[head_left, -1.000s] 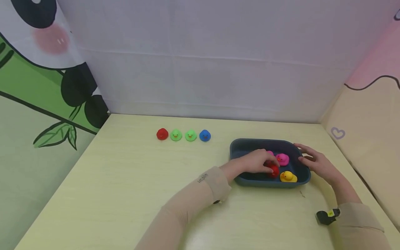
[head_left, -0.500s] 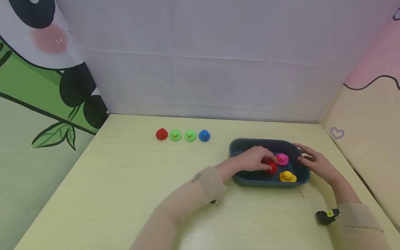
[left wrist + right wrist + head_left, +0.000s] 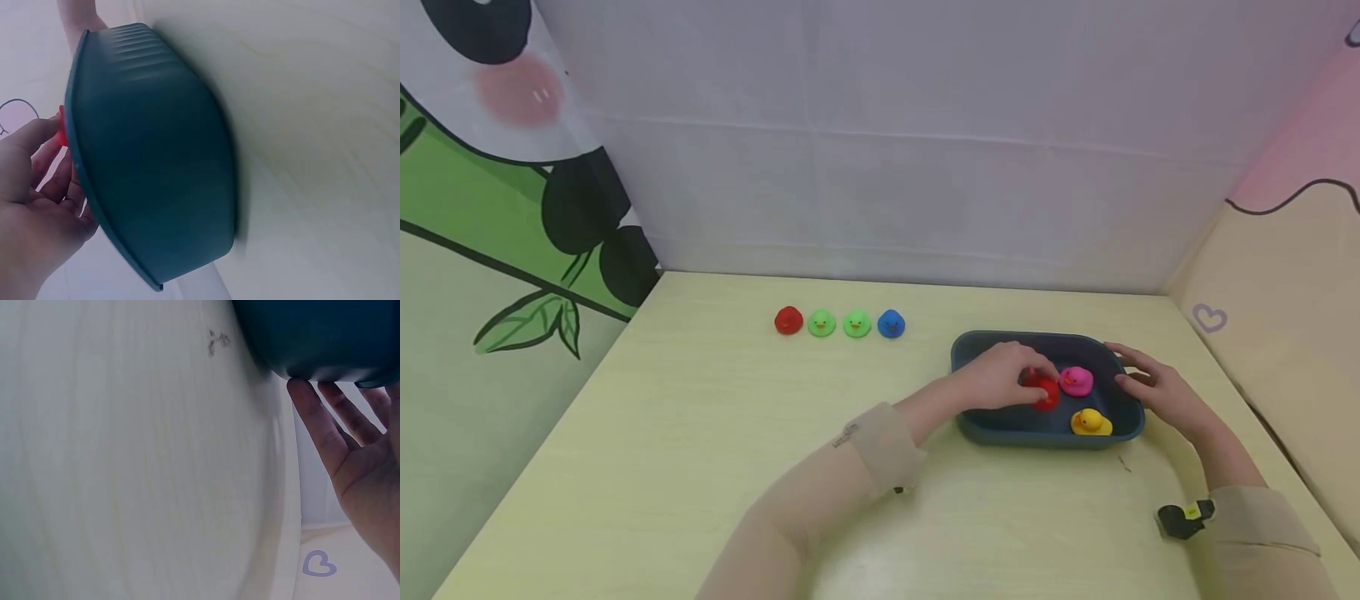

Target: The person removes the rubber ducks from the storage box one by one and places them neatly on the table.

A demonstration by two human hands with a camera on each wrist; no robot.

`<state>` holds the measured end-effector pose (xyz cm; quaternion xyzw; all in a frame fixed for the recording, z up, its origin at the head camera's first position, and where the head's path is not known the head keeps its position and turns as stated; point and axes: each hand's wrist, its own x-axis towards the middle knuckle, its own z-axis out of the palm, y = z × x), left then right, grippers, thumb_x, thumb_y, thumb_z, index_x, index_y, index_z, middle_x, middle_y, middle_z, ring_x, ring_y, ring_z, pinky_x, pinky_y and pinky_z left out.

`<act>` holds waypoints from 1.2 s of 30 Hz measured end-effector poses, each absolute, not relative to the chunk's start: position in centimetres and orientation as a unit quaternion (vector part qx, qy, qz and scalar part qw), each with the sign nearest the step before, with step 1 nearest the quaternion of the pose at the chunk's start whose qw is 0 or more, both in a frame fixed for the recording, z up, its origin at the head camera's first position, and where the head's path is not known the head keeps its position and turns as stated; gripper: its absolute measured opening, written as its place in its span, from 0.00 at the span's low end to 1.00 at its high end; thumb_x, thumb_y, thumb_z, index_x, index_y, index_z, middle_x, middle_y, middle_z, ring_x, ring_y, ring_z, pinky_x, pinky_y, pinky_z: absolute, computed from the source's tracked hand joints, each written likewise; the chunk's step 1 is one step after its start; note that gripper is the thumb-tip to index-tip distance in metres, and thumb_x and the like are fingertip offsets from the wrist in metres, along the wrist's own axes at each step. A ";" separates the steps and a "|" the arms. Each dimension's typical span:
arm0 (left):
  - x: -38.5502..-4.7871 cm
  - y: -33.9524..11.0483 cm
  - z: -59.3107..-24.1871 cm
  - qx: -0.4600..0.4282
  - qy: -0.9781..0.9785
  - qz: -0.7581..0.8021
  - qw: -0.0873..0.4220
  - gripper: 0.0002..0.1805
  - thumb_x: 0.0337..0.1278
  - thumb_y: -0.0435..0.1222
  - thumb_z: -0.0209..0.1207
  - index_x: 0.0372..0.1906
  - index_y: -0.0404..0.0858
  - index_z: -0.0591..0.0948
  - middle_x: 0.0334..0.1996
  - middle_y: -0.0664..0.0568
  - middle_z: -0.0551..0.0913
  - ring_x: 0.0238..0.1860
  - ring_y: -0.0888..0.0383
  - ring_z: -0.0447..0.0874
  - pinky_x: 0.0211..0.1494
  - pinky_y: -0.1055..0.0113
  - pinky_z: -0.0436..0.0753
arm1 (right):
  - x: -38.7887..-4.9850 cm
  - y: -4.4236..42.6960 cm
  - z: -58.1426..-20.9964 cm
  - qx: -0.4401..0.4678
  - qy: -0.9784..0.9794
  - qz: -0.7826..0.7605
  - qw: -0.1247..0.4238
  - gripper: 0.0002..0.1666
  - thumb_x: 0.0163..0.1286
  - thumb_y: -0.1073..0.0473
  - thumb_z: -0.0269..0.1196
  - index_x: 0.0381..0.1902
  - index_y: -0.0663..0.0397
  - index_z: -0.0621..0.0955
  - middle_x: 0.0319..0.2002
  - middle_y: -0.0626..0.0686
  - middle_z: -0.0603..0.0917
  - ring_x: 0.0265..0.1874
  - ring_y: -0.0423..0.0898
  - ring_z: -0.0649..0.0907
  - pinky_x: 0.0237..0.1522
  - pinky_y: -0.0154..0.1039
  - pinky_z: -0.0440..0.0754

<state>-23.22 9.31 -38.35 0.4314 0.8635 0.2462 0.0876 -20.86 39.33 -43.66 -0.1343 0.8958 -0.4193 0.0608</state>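
Note:
In the head view a dark blue-green plastic basin (image 3: 1030, 439) stands at the right of the table. My left hand (image 3: 1003, 375) reaches over its near left side and pinches a red toy duck (image 3: 1047, 395) between thumb and fingers. In the left wrist view a bit of the red duck (image 3: 62, 128) shows just above the rim. A pink duck (image 3: 1077, 381) and a yellow duck (image 3: 1091, 422) sit in the basin's right part. My right hand (image 3: 1165, 400) rests at the basin's right end; in the right wrist view its fairly straight fingers (image 3: 319, 425) touch the outer wall.
A row of toy ducks lies toward the table's back: a red duck (image 3: 788, 321), two green ducks, one of them the left green duck (image 3: 822, 323), and a blue duck (image 3: 891, 324). Printed cloth walls (image 3: 880, 200) border the table (image 3: 685, 433) behind and at both sides.
My left hand has shifted slightly left and up in the head view, with the red duck in its fingers. The right hand and the basin have kept their places.

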 end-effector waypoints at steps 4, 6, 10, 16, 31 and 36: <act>-23.0 8.6 -37.7 0.430 0.861 0.260 0.077 0.17 0.58 0.42 0.61 0.53 0.49 0.80 0.45 0.63 0.80 0.44 0.69 0.71 0.48 0.80 0.69 | -20.9 39.3 -43.7 -0.135 0.892 -0.427 0.062 0.32 0.74 0.56 0.51 0.73 0.46 0.56 0.65 0.70 0.62 0.52 0.32 0.74 0.40 0.29 0.79; -22.8 8.2 -37.2 0.429 0.859 0.269 0.071 0.17 0.58 0.41 0.61 0.53 0.49 0.80 0.46 0.62 0.81 0.45 0.68 0.72 0.49 0.80 0.69 | -20.9 39.3 -43.7 -0.137 0.890 -0.431 0.062 0.32 0.74 0.56 0.51 0.73 0.47 0.56 0.65 0.70 0.62 0.48 0.22 0.70 0.40 0.28 0.79; -22.2 7.5 -36.3 0.429 0.857 0.281 0.056 0.17 0.57 0.40 0.62 0.52 0.47 0.80 0.46 0.61 0.81 0.46 0.68 0.72 0.49 0.81 0.69 | -20.8 39.3 -43.6 -0.139 0.891 -0.429 0.057 0.32 0.74 0.57 0.51 0.73 0.47 0.57 0.64 0.70 0.62 0.47 0.20 0.69 0.40 0.28 0.78; -21.6 6.6 -35.3 0.423 0.851 0.305 0.055 0.17 0.57 0.41 0.62 0.53 0.46 0.81 0.45 0.61 0.81 0.45 0.68 0.73 0.47 0.80 0.71 | -20.8 39.2 -43.6 -0.132 0.899 -0.415 0.057 0.32 0.74 0.55 0.51 0.73 0.46 0.57 0.65 0.70 0.63 0.53 0.40 0.75 0.41 0.29 0.78; -20.8 3.1 -32.9 0.408 0.839 0.353 0.063 0.18 0.57 0.38 0.62 0.54 0.46 0.80 0.46 0.59 0.80 0.45 0.66 0.73 0.45 0.76 0.77 | -20.6 39.2 -43.5 -0.132 0.896 -0.420 0.061 0.33 0.74 0.57 0.50 0.74 0.48 0.55 0.64 0.71 0.62 0.58 0.75 0.67 0.42 0.28 0.77; -20.6 1.9 -32.3 0.410 0.836 0.361 0.055 0.18 0.57 0.38 0.62 0.54 0.45 0.80 0.47 0.57 0.80 0.46 0.64 0.73 0.46 0.75 0.76 | -20.5 39.2 -43.4 -0.135 0.897 -0.417 0.054 0.33 0.74 0.58 0.50 0.73 0.49 0.55 0.64 0.71 0.63 0.58 0.75 0.68 0.41 0.25 0.76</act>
